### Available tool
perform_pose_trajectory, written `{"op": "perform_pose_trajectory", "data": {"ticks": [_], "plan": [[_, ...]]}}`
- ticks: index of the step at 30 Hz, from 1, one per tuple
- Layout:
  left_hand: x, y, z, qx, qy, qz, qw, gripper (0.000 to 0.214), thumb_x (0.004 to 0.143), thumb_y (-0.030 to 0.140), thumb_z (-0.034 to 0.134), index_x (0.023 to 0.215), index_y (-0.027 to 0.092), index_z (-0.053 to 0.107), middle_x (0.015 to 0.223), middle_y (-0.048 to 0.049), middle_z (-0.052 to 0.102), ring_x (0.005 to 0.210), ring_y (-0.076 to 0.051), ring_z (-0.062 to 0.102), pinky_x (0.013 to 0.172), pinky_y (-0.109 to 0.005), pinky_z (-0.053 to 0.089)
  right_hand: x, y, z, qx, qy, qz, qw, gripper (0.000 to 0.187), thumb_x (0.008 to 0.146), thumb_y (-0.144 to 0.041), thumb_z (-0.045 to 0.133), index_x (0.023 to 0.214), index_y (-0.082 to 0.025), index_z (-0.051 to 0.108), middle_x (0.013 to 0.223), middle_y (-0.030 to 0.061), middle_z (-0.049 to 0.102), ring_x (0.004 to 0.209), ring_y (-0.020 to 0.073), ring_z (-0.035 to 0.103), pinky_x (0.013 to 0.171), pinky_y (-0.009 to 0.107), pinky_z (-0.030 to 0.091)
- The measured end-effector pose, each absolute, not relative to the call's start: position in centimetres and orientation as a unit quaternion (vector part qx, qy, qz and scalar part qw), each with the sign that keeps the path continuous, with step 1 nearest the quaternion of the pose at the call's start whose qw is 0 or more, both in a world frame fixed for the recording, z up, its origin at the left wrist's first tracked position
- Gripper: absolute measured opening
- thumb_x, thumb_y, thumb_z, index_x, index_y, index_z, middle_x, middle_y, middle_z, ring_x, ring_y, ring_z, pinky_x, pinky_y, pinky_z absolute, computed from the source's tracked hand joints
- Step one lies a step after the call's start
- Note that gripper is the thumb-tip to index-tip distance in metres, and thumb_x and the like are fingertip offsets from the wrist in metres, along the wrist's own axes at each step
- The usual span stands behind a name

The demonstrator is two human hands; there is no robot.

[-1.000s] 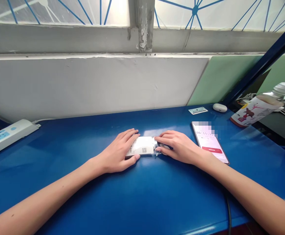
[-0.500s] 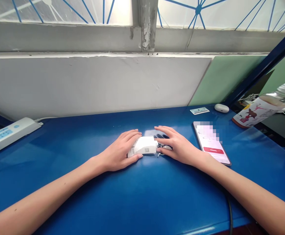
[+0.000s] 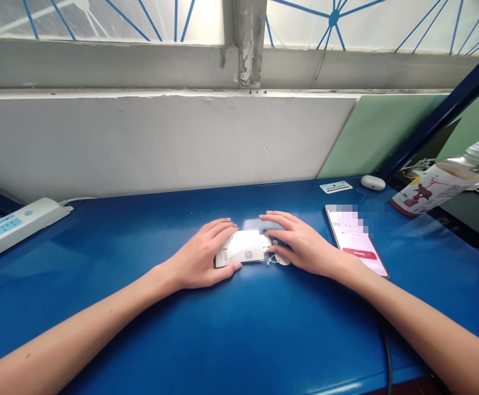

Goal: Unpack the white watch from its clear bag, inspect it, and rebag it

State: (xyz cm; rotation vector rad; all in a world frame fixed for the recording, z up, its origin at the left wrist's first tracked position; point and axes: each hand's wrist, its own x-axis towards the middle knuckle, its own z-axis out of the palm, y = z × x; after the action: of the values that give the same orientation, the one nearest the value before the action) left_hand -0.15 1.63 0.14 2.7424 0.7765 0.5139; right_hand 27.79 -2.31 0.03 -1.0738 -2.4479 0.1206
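Note:
A flat white packet [image 3: 245, 247] with a printed label and a small square code lies on the blue table. My left hand [image 3: 202, 255] is closed around its left end, thumb along the near edge and fingers over the far edge. At the other end, a small white tab [image 3: 266, 242] sticks out between the thumb and forefinger of my right hand [image 3: 299, 241]. That hand's other fingers are stretched apart. Under it are a short bead chain [image 3: 270, 260] and a pale round piece [image 3: 282, 259], partly hidden by the fingers.
A phone [image 3: 356, 241] with a lit screen lies right of my right hand. Behind it are a small printed card [image 3: 336, 187] and a white earbud case [image 3: 373, 182]. A drink bottle [image 3: 437, 184] leans at the right; a power strip [image 3: 15, 225] lies far left.
My right thumb and fingers have shifted slightly over the packet's right end. More of the pale round piece shows now, and the dark shapes beyond the packet show less. My left hand stays in place.

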Motion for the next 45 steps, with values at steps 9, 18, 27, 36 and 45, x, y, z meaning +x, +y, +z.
{"op": "perform_pose_trajectory", "data": {"ticks": [9, 18, 27, 36, 45], "plan": [[-0.1, 1.7, 0.0, 0.937, 0.274, 0.185, 0.107, 0.057, 0.084, 0.037, 0.065, 0.132, 0.011, 0.051, 0.134, -0.0185, 0.058, 0.134, -0.037, 0.045, 0.110, -0.054, 0.041, 30.3, -1.6, 1.8, -0.383, -0.906, 0.054, 0.171, 0.017, 0.096, -0.026, 0.057, 0.105, -0.019, 0.069, 0.137, 0.0135, 0.060, 0.135, 0.0324, 0.048, 0.105, 0.053, 0.047], [-0.4, 1.8, -0.3, 0.941, 0.271, 0.170, 0.114, 0.059, 0.091, 0.040, 0.059, 0.140, 0.011, 0.044, 0.142, -0.0213, 0.050, 0.136, -0.035, 0.043, 0.111, -0.052, 0.041, 29.3, -2.2, 1.3, -0.417, -0.887, 0.093, 0.175, 0.035, 0.096, -0.037, 0.057, 0.127, -0.021, 0.063, 0.143, 0.0161, 0.053, 0.129, 0.0318, 0.053, 0.103, 0.050, 0.048], [-0.3, 1.8, -0.3, 0.941, 0.263, 0.187, 0.100, 0.058, 0.089, 0.038, 0.061, 0.138, 0.013, 0.046, 0.138, -0.0185, 0.054, 0.134, -0.034, 0.045, 0.110, -0.052, 0.042, 28.5, -2.3, 0.9, -0.396, -0.899, 0.099, 0.160, 0.030, 0.098, -0.030, 0.052, 0.125, -0.017, 0.059, 0.145, 0.0190, 0.051, 0.131, 0.0326, 0.050, 0.103, 0.052, 0.047], [-0.4, 1.9, 0.1, 0.927, 0.291, 0.215, 0.100, 0.055, 0.086, 0.037, 0.063, 0.134, 0.016, 0.050, 0.135, -0.0168, 0.058, 0.130, -0.035, 0.050, 0.107, -0.053, 0.044, 29.9, -1.9, 1.9, -0.428, -0.886, 0.051, 0.168, 0.030, 0.101, -0.029, 0.043, 0.126, -0.018, 0.056, 0.123, 0.0169, 0.062, 0.107, 0.0303, 0.063, 0.090, 0.050, 0.055], [-0.5, 1.9, 0.9, 0.906, 0.334, 0.224, 0.131, 0.052, 0.084, 0.038, 0.064, 0.130, 0.018, 0.053, 0.134, -0.0155, 0.058, 0.122, -0.033, 0.057, 0.102, -0.047, 0.049, 30.1, -1.9, 2.7, -0.426, -0.857, -0.032, 0.288, 0.041, 0.102, -0.021, 0.035, 0.142, -0.019, 0.043, 0.131, 0.0192, 0.054, 0.120, 0.0313, 0.054, 0.095, 0.052, 0.052]]}}
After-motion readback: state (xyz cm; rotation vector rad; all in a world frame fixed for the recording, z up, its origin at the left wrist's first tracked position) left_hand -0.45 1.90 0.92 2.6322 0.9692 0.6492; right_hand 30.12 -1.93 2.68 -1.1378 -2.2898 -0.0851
